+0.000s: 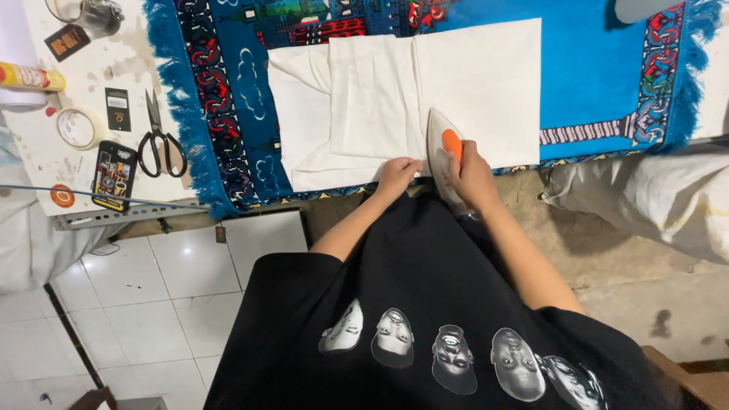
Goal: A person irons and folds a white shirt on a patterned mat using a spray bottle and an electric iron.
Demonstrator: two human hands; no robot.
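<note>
Blue rug (600, 68) bears white cloth (425, 91) — right hand (472, 176) grips iron (443, 156) (orange handle); left hand (398, 175) presses cloth's near edge, fingers curled.

1 iron (444, 156), 1 white cloth (402, 99), 1 blue rug (592, 68), 1 scissors (158, 140), 1 tape roll (77, 127), 2 hands.

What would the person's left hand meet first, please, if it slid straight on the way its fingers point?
The left hand already rests on the near edge of the folded white cloth. Going straight on, it would slide over more of that cloth, just left of the iron; nothing else seems to lie ahead.
</note>
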